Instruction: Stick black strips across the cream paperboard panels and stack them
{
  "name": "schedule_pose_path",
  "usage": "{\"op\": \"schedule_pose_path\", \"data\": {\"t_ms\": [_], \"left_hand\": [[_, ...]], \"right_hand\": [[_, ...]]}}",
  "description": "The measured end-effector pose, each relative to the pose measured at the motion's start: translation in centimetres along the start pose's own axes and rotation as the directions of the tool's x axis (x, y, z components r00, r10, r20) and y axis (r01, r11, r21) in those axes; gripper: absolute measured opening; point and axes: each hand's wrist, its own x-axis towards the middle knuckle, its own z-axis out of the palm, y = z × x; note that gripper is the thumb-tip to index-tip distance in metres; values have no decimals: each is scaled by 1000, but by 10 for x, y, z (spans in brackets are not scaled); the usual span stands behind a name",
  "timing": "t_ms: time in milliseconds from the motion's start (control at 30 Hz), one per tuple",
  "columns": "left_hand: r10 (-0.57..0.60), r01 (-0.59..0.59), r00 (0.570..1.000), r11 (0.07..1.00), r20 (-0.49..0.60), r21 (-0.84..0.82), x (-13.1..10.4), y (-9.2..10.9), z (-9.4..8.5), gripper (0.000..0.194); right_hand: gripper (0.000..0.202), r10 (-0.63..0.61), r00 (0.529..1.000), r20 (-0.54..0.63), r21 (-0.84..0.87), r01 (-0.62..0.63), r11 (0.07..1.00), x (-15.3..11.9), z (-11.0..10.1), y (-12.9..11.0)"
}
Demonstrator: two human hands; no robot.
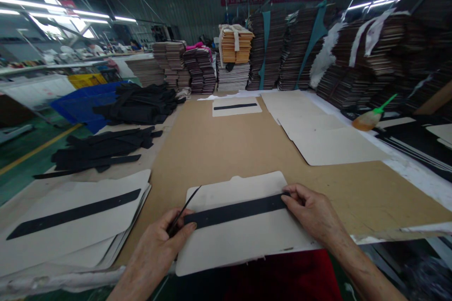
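Observation:
A pale card panel (243, 240) lies at the near edge of the brown table (226, 150). Across it runs a long black strip (233, 212). My left hand (158, 244) presses the strip's left end with the thumb and also pinches a thin dark pointed tool (185, 209) that slants up to the right. My right hand (312, 214) presses its fingertips on the strip's right end.
A stack of panels with black strips (70, 221) lies at the left. Loose black strips (102, 150) and black fabric (141, 103) lie beyond. Blank panels (318, 131), a glue bottle (370, 117) and tall material stacks (282, 51) stand right and behind.

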Motion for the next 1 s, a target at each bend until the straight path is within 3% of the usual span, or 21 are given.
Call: {"op": "schedule_pose_path", "data": {"t_ms": [167,567,800,1000], "left_hand": [[-16,16,999,1000,51,16,3,-6,0,53],[-1,-1,1000,998,31,58,6,-4,-1,51],[40,-41,999,999,30,16,3,-6,1,39],[171,-171,983,985,68,-2,-16,7,-9,21]], "right_hand": [[37,-7,1000,0,-25,7,1000,-1,1,0],[30,-57,998,6,-126,57,990,-1,3,4],[28,-246,969,-33,-412,211,886,-7,3,14],[32,-390,921,16,-453,354,818,-9,7,34]]}}
